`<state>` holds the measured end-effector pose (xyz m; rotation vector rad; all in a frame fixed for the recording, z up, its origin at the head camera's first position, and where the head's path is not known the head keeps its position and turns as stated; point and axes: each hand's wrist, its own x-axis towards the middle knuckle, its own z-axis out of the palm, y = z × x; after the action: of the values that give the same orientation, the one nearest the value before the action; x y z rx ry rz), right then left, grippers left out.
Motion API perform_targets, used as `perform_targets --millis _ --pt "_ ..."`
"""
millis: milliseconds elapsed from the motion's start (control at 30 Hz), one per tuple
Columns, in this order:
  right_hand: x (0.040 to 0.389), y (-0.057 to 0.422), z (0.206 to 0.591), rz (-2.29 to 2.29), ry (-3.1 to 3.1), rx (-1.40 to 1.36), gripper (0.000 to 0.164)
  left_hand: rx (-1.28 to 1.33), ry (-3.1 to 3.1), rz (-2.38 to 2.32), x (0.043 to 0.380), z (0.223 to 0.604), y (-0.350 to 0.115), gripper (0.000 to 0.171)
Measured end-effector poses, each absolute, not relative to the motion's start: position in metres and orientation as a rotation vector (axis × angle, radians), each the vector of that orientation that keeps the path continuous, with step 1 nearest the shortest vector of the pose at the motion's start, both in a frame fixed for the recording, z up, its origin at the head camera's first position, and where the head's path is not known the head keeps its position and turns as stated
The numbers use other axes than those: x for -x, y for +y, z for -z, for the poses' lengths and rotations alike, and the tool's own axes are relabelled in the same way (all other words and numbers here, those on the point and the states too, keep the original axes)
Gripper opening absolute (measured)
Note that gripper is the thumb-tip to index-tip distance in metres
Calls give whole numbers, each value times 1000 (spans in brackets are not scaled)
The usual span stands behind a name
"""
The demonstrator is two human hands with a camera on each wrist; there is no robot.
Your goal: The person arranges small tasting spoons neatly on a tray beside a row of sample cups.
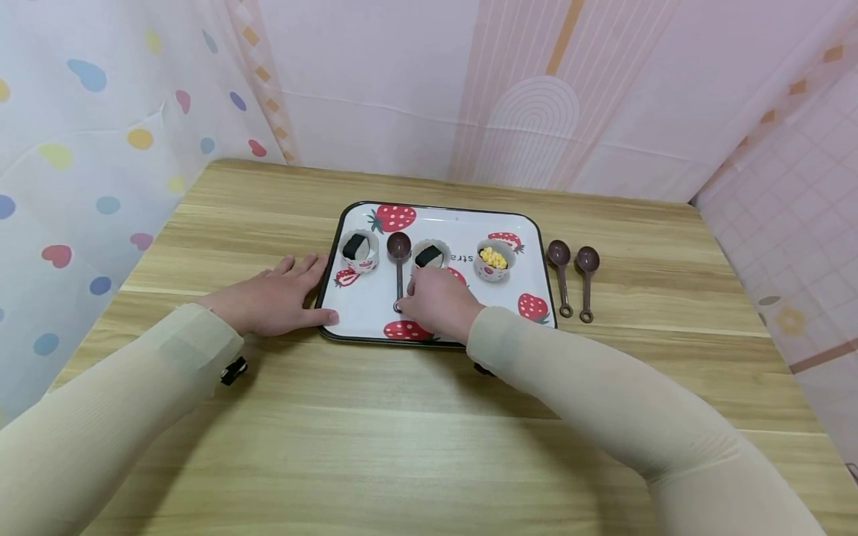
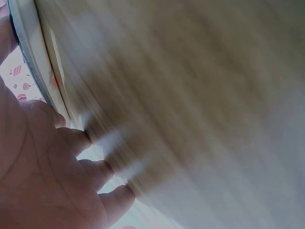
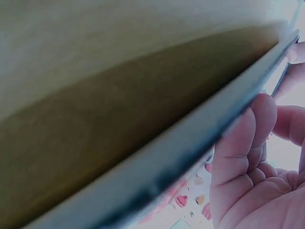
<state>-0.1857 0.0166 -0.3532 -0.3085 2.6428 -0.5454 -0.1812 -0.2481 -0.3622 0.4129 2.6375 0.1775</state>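
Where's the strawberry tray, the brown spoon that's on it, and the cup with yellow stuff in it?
Strawberry tray (image 1: 365, 305): head view, on its bare white bottom.
Brown spoon (image 1: 398, 248): head view, on its round bowl.
Yellow-topped cup (image 1: 495, 275): head view, on its side wall.

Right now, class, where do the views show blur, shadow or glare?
Head: white rectangular strawberry-printed tray fairly sharp, soft shadows beneath cream fabric sleeves on the pale wooden table; left wrist: wood grain smeared, light washed out beside the bare left hand; right wrist: broad shadow along the tray's blurred edge, glare behind the bare right hand.
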Motion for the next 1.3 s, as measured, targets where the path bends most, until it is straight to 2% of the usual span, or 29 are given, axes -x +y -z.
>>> perform_targets --millis 333,667,967,1067,1300 --pt "174 29 335 531 2695 443 30 -417 2635 -177 181 361 -248 118" --pt "168 53 316 767 2749 474 20 -406 2631 -180 182 362 -248 119" --pt "175 76 315 947 2801 423 18 -419 2635 -171 182 363 -249 118" --pt "178 82 318 954 2816 401 21 -428 2636 -160 182 363 -249 117" --pt "183 90 321 902 2840 359 43 -434 2631 -145 182 362 -249 115"
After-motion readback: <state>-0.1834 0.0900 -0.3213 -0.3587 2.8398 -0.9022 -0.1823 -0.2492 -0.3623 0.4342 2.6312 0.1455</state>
